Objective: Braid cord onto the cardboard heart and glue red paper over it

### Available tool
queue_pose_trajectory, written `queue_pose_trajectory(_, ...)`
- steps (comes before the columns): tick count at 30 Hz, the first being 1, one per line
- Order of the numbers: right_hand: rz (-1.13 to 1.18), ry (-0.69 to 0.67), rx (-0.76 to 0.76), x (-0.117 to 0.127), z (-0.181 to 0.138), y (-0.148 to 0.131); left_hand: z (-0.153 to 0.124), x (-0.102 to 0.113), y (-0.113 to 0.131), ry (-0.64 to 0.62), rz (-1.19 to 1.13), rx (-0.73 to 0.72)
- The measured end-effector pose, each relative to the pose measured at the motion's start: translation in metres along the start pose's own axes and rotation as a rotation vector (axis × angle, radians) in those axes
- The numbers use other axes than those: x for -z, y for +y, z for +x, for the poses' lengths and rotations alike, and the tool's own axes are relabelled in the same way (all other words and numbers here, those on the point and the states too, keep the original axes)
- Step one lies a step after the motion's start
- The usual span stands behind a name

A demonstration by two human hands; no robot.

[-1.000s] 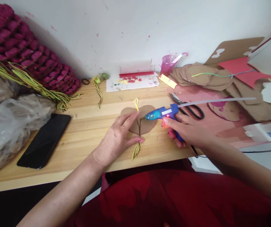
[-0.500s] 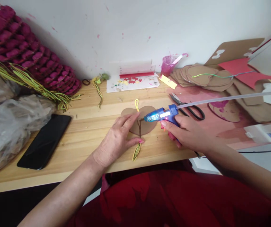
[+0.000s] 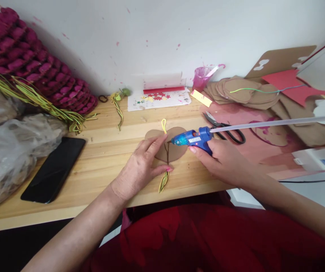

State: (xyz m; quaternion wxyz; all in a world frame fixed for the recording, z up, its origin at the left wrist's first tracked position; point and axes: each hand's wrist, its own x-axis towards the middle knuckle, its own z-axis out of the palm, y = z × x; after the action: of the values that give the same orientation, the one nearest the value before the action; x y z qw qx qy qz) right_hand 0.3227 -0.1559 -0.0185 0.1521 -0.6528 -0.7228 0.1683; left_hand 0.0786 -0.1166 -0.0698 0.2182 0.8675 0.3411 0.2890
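A brown cardboard piece with rounded lobes [image 3: 179, 149] lies flat on the table. Down its middle runs a cord [image 3: 167, 151], with a yellow loop [image 3: 164, 124] past the top edge and yellow-green tassel ends [image 3: 164, 183] below. My left hand [image 3: 139, 166] pins this cord, index fingertip near the loop and thumb at the lower edge. In my right hand [image 3: 226, 160] is a blue hot glue gun [image 3: 193, 139], gripped by its handle. Its nozzle points left and is at the cord or just above it; contact is unclear. A long glue stick [image 3: 264, 122] sticks out of its back.
Black-handled scissors [image 3: 230, 132] lie behind the glue gun. Stacked cardboard shapes [image 3: 244, 90] and a pink-stained cup [image 3: 201, 77] are at the back right. Star sequins on white paper [image 3: 134, 104] sit at the back. A black phone [image 3: 54, 170] and plastic bag [image 3: 11, 151] are left.
The glue gun has shifted slightly left and tipped, so its handle is now more hidden by my right hand. The glue stick's rear end is lower. My left hand has stayed put.
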Motion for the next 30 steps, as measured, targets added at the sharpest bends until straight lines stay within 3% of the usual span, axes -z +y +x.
queue_pose_trajectory(13,0.13,-0.122,0.026,0.013,-0.006,-0.007,-0.001,0.0,-0.001,-0.012,0.024,0.003)
queue_pose_trajectory(17,0.259,-0.15,-0.093,0.011,-0.009,-0.006,-0.001,0.0,-0.002,-0.003,0.023,-0.004)
queue_pose_trajectory(22,0.462,-0.304,-0.289,0.003,-0.011,0.0,-0.001,-0.001,-0.003,-0.003,0.031,0.001)
queue_pose_trajectory(30,0.583,-0.264,-0.405,-0.001,0.004,0.003,-0.001,0.0,-0.001,-0.008,0.038,0.004)
